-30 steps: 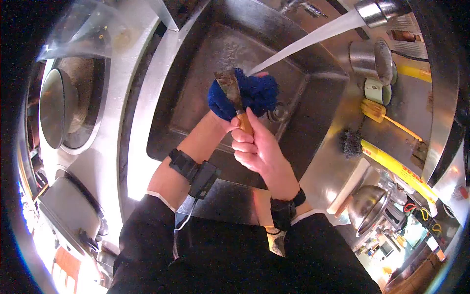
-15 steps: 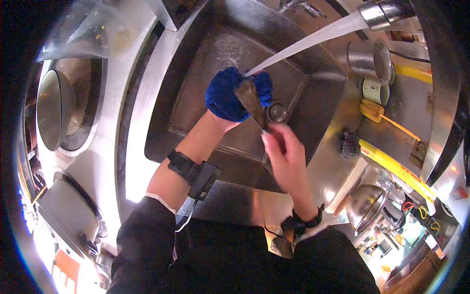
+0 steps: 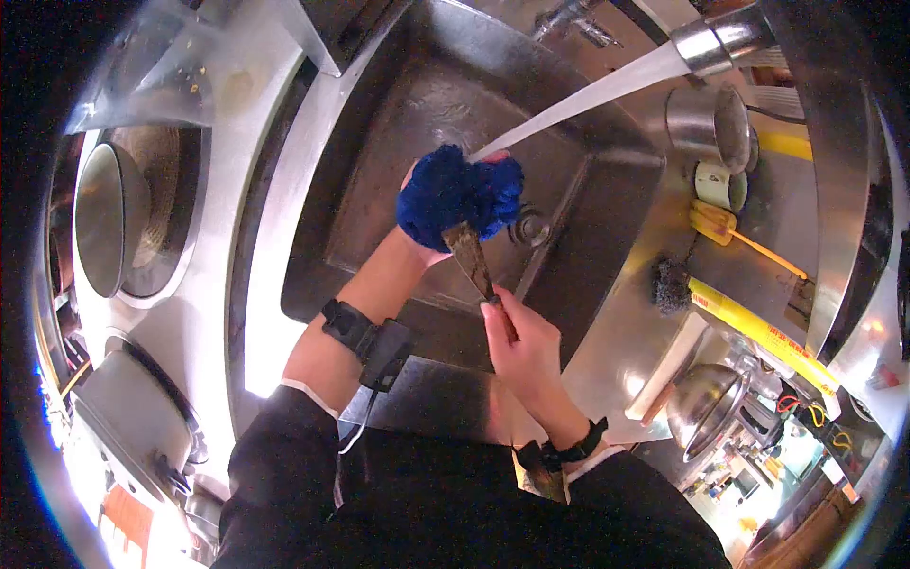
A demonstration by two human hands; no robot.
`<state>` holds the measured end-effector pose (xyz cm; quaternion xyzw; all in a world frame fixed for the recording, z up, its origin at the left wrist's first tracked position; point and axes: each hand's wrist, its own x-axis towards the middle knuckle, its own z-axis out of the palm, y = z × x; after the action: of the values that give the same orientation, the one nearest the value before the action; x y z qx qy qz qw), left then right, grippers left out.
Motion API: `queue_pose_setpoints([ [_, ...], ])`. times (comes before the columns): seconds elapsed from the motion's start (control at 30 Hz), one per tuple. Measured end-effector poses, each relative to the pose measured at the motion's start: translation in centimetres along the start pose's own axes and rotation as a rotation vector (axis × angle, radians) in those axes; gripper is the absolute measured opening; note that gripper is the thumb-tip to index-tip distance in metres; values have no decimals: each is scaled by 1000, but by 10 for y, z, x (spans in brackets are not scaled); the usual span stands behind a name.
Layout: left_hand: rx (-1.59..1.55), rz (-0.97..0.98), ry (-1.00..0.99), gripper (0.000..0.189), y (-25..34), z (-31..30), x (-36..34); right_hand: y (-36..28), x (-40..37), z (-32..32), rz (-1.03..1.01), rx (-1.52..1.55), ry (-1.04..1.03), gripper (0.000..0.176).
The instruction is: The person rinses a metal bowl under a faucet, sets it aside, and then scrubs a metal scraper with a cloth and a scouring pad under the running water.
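A bunched, fluffy blue cloth [image 3: 445,194] lies in my left hand [image 3: 428,250], held over the sink [image 3: 607,218] with the palm mostly hidden under it. Water [image 3: 592,102] streams from the metal faucet [image 3: 725,40] onto the cloth's far side. My right hand [image 3: 529,349] grips the handle of a scraper [image 3: 471,261] with a flat, worn blade. The blade's wide end touches the near edge of the cloth.
Right of the sink stand a metal pot [image 3: 709,128], a white mug [image 3: 718,185], a yellow brush [image 3: 713,222], a dark scrubber [image 3: 672,283], a long yellow box [image 3: 763,332] and a steel bowl [image 3: 703,408]. On the left counter are a large bowl [image 3: 106,220] and a grey lidded container [image 3: 137,422].
My right hand has drawn the scraper back toward me, from the middle of the cloth to its near edge. The cloth in my left hand has shifted slightly toward me.
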<state>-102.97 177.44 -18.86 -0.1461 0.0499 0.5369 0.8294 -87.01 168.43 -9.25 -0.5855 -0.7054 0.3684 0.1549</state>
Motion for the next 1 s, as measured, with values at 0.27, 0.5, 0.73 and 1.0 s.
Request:
queue_pose_setpoints([
  [0.27, 51, 2, 52, 44, -8, 10, -1, -8, 72, 20, -214, 39, 191, 28],
  [0.5, 12, -45, -2, 54, 4, 2, -2, 11, 17, 19, -10, 31, 31, 34],
  [0.73, 75, 39, -15, 36, 5, 7, -5, 5, 29, -19, 217, 209, 103, 33],
  [1.0, 234, 234, 441, 29, 18, -14, -7, -9, 94, 21, -20, 72, 228, 34],
])
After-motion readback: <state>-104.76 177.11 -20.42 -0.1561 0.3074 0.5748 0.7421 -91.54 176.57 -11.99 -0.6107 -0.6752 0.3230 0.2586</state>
